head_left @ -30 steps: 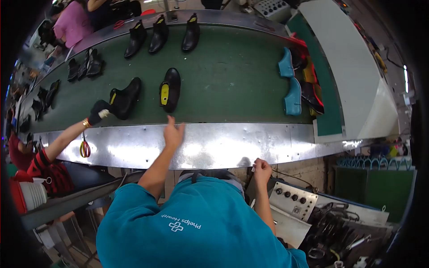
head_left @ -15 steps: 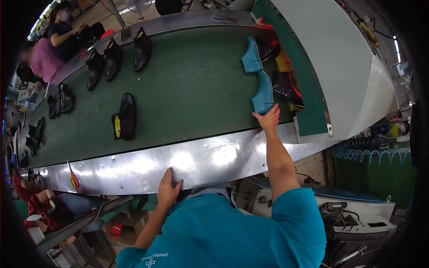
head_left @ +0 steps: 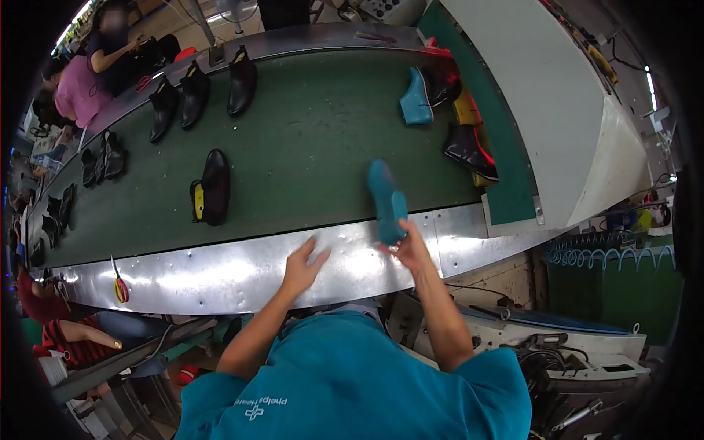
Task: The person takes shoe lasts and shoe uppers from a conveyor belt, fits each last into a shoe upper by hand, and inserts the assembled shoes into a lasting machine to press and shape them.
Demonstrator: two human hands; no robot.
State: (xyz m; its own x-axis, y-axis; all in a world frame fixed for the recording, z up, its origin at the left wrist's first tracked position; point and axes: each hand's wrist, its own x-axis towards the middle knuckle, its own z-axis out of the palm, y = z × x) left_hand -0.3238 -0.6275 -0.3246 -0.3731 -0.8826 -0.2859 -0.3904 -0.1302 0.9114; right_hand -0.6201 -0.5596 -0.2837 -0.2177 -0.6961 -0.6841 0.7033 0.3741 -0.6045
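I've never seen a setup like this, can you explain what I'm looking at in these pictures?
No robot here: a person works with two bare hands, and every picture comes from one camera worn on their head, looking forward and down. In the current one, the right hand holds one end of a blue, foot-shaped form. The left hand is open and empty over the shiny metal edge. On the long dark green surface are black ankle boots, the nearest one showing yellow inside, and another blue foot-shaped form towards the right. Scissors with red and yellow handles lie at the left.
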